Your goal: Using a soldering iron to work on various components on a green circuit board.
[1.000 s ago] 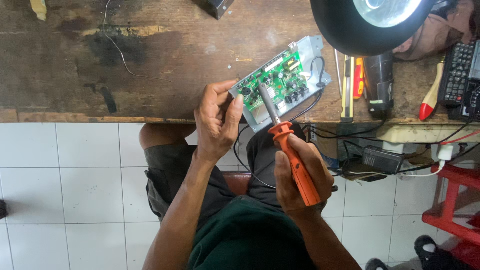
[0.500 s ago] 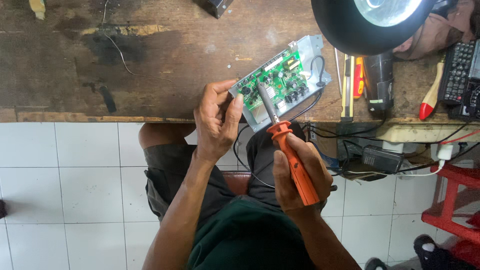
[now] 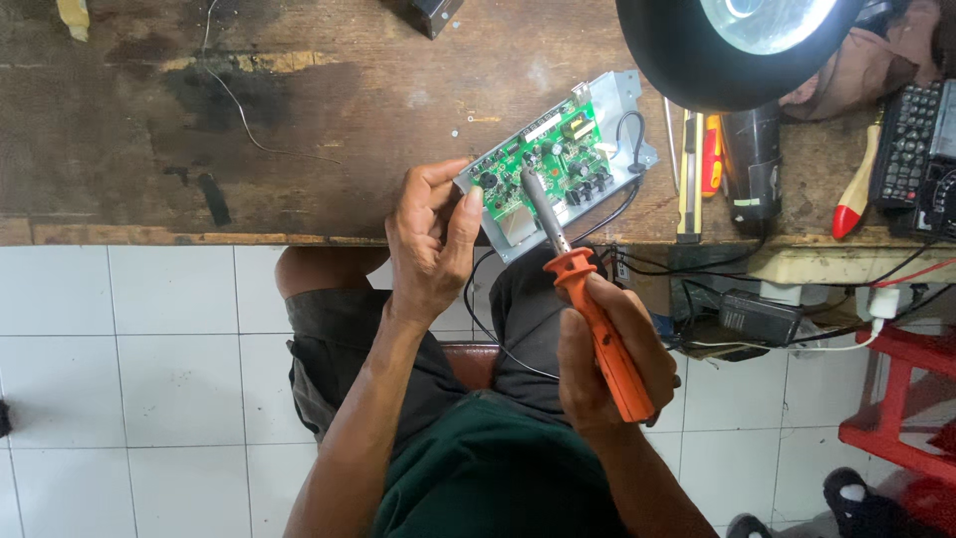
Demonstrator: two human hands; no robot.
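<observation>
Head view: circuit board under soldering iron

Left hand: fingers grasping the near corner of a green circuit board on its grey metal plate, at the edge of the worn wooden bench. Right hand: clenched around an orange-handled soldering iron, tip resting on the board. Black lamp shade above; screwdrivers just beside the board.

I see a green circuit board mounted on a grey metal plate, lying tilted at the near edge of the worn wooden tabletop. An orange-handled soldering iron slants over it, its metal tip resting on the board's near half.
</observation>
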